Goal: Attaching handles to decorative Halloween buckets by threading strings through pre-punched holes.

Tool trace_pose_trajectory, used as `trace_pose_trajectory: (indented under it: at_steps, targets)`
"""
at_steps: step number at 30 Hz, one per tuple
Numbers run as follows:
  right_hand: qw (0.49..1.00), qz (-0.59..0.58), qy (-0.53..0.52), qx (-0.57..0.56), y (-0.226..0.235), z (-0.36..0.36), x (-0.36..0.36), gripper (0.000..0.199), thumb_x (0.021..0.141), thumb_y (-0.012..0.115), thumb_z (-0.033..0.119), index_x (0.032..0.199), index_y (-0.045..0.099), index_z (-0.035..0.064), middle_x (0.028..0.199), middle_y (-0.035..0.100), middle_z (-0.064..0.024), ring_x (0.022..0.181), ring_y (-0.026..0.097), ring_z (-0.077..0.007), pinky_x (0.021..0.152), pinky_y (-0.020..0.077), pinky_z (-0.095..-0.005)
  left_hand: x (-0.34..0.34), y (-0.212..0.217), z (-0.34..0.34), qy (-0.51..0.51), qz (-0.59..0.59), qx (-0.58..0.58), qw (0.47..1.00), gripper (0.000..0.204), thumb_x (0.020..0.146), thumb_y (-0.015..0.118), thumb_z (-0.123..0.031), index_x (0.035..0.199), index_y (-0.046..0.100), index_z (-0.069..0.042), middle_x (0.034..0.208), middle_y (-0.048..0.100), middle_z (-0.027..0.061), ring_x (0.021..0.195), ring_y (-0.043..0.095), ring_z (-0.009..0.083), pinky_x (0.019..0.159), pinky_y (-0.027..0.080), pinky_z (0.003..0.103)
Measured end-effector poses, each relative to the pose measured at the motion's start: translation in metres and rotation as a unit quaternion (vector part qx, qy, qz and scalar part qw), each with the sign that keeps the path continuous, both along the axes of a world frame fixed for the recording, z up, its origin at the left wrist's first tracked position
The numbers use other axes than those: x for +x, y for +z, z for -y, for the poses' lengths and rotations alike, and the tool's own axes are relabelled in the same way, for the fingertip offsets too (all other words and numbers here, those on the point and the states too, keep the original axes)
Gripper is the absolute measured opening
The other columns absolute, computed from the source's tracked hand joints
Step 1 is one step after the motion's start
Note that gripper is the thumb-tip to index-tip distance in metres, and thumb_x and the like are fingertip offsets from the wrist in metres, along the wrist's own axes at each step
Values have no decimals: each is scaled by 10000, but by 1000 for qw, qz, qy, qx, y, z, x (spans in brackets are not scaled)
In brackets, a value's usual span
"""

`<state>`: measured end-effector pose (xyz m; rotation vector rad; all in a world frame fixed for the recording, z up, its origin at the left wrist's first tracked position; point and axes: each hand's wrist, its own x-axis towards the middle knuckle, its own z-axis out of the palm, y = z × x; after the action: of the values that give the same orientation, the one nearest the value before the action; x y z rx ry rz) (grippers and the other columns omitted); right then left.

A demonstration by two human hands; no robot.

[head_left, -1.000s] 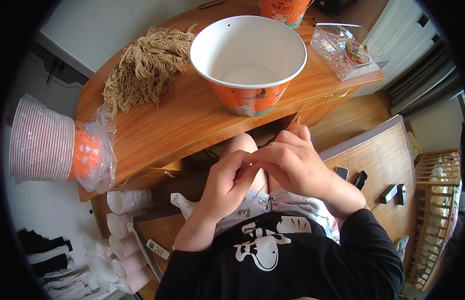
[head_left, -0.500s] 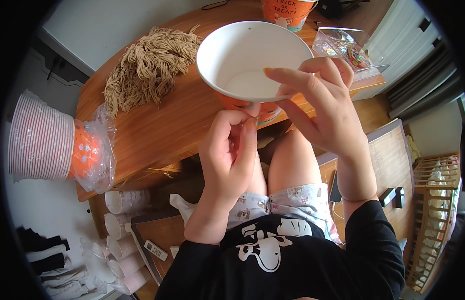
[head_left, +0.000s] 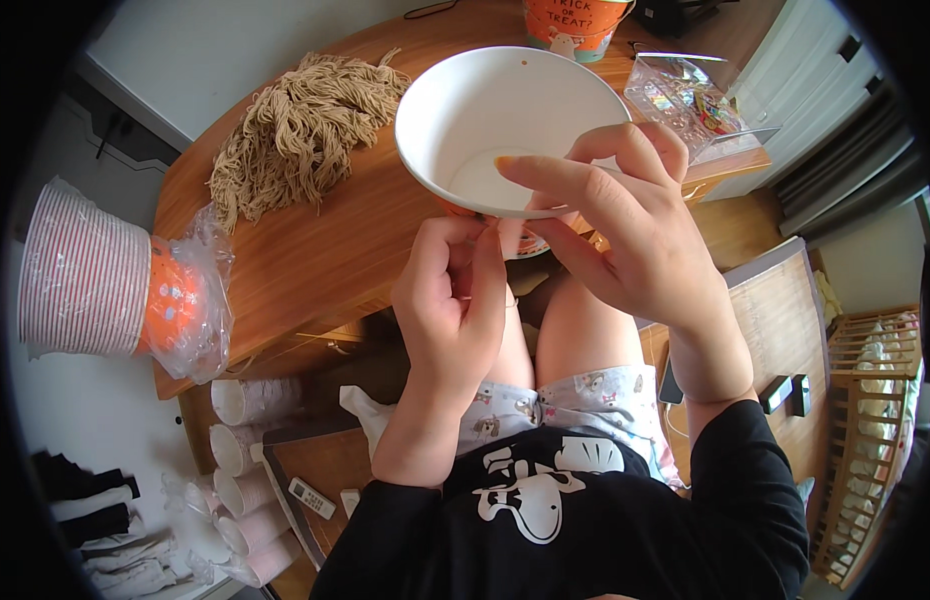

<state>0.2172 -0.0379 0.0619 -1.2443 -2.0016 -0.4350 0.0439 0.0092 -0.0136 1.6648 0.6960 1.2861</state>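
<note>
A paper bucket, white inside and orange outside, is tilted with its mouth toward me at the table's front edge. A small hole shows near its far rim. My right hand grips the near rim at the right, with the index finger reaching over the opening. Just below that rim, my left hand is closed in a pinch against the outer wall. What its fingertips hold is too small to make out. A thin strand shows beside this hand. Left of the bucket lies a pile of tan cords.
Another orange bucket stands at the back, beside a clear plastic box of small items. At the left is a plastic-wrapped stack of buckets. More stacked buckets lie below the wooden table.
The bucket has tipped slightly, and its near rim sits lower. My left hand has moved up against the wall below the rim. The right hand has shifted a little left and down.
</note>
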Motion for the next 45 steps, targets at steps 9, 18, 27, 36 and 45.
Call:
trace_pose_trajectory:
  at_steps: [9, 18, 27, 36, 45]
  targets:
    - [991, -2, 61, -120, 38, -24, 19, 438, 791, 732, 45, 1221, 664, 95, 1074, 744, -22, 1069, 629, -246, 1020, 380, -405, 6, 2, -4, 26, 42, 38, 998, 85, 977, 633, -30, 938, 567, 7, 704, 581, -20, 583, 444, 8, 512, 322, 187]
    - [903, -54, 180, -386, 50, -65, 21, 441, 821, 733, 57, 1255, 657, 79, 883, 750, -23, 984, 691, -174, 883, 529, -347, 7, 7, -1, 36, 7, 46, 998, 108, 987, 643, -65, 981, 557, 1, 685, 542, -30, 598, 437, 11, 529, 333, 183]
    - [991, -108, 66, -51, 42, -20, 2, 467, 736, 687, -67, 1192, 650, 30, 895, 737, -33, 877, 696, -189, 847, 516, -325, -3, 13, 3, -144, 153, -77, 975, 170, 1052, 546, -171, 1076, 543, -3, 1000, 659, 80, 927, 657, 144, 748, 502, 261]
    - [989, -8, -34, 145, -42, 17, -28, 341, 675, 773, 153, 1011, 715, 149, 921, 722, 60, 833, 608, -131, 741, 373, -313, -7, 14, -6, -230, 163, -136, 950, 149, 1056, 545, -141, 1070, 578, 3, 1105, 715, 138, 1045, 654, 153, 942, 498, 304]
    - [976, -174, -127, 45, -82, 20, -53, 462, 685, 897, 111, 1040, 602, 95, 931, 691, -3, 820, 602, -232, 809, 412, -380, -6, 13, -2, -230, 179, -162, 943, 132, 1044, 564, -122, 1070, 575, 7, 1097, 720, 133, 1005, 648, 137, 911, 493, 293]
